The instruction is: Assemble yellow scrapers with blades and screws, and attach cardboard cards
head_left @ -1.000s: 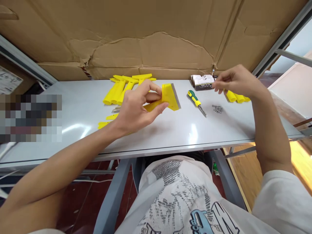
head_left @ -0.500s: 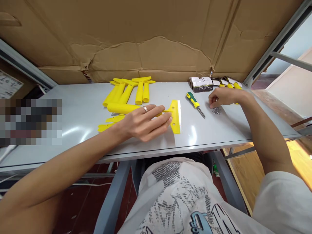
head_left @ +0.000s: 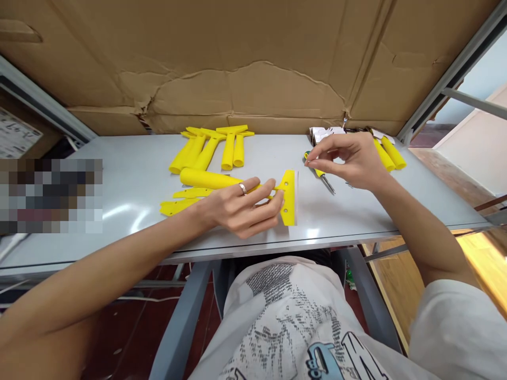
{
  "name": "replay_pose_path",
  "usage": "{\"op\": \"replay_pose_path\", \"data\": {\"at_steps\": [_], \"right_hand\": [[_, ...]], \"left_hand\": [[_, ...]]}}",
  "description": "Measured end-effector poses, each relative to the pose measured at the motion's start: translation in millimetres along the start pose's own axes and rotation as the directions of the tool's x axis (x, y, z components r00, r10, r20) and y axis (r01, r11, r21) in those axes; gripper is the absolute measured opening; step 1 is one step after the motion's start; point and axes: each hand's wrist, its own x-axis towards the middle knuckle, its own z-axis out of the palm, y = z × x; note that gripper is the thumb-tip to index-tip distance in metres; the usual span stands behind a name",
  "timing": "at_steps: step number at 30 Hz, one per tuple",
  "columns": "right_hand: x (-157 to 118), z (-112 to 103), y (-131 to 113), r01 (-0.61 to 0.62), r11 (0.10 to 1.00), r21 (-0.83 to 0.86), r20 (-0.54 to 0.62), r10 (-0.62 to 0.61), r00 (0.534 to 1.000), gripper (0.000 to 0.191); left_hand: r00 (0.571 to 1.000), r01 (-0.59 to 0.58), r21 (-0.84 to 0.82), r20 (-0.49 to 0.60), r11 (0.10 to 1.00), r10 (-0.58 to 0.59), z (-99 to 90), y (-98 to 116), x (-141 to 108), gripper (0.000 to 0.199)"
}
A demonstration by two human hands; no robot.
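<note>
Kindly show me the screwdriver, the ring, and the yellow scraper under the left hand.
Screwdriver (head_left: 327, 184): head view, on its shaft.
Ring (head_left: 243, 188): head view, on its band.
Yellow scraper (head_left: 290, 198): head view, wide end.

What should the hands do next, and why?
Probably lower the right hand to the scraper: it seems to pinch something tiny, and the left hand holds the scraper, whose head shows two round spots, perhaps screw holes.
</note>
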Motion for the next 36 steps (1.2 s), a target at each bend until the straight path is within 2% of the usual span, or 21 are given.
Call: {"op": "replay_pose_path", "data": {"at_steps": [3,6,8,11,14,19,24,27,30,32,34,36], "right_hand": [[-1.7,8.4,1.1,-0.112,0.984,0.138,0.046,0.107,0.993,0.019],[-1.4,10.2,6.8,-0.285,0.923,0.257,0.207,0.235,0.950,0.014],[-1.7,12.6,8.5,-0.341,0.875,0.343,0.296,0.244,0.924,0.013],[-3.4,18.3,6.1,-0.368,0.834,0.412,0.356,0.224,0.907,0.017],[-5.2,23.2,1.4,-0.366,0.839,0.403,0.351,0.228,0.908,0.020],[-6.9,30.0,-0.5,-0.376,0.831,0.411,0.343,0.242,0.908,0.024],[-9.4,39.2,3.4,-0.374,0.802,0.465,0.314,0.245,0.917,0.025],[-8.1,37.0,5.3,-0.386,0.792,0.473,0.322,0.253,0.912,0.024],[-3.7,25.8,7.3,-0.422,0.802,0.422,0.387,0.261,0.884,0.026],[-1.2,18.2,7.6,-0.383,0.828,0.409,0.315,0.265,0.911,0.029],[-1.0,15.1,5.7,-0.258,0.875,0.410,0.126,0.225,0.966,0.028],[-3.5,18.0,1.7,-0.116,0.928,0.353,-0.037,0.138,0.990,0.022]], "left_hand": [[1.000,0.004,0.016,-0.028,1.000,-0.004,1.3,-1.1,-1.7,0.018],[0.999,0.037,-0.007,-0.013,0.999,-0.037,3.0,-1.5,-5.3,0.018],[0.999,0.045,0.006,0.002,0.999,-0.045,4.2,-0.7,-7.9,0.018],[0.997,0.073,-0.039,-0.018,0.997,-0.074,5.6,0.9,-10.1,0.020],[0.995,0.096,-0.087,-0.022,0.992,-0.098,5.3,1.2,-9.0,0.019],[0.999,-0.009,0.038,-0.051,0.999,0.010,1.9,0.1,-1.7,0.025],[0.998,0.058,-0.106,-0.028,0.993,-0.061,-0.2,-0.4,0.7,0.024],[0.999,0.029,-0.082,-0.031,0.996,-0.032,-0.3,-1.1,-1.5,0.024],[0.999,0.027,-0.054,0.033,0.998,-0.025,0.6,-0.7,-4.6,0.021],[0.998,0.046,-0.067,0.049,0.997,-0.042,1.6,0.4,-5.8,0.019],[0.998,0.069,-0.126,0.005,0.990,-0.068,2.5,1.3,-5.5,0.017],[0.997,0.060,-0.148,-0.041,0.987,-0.067,2.7,1.2,-3.5,0.014]]}}
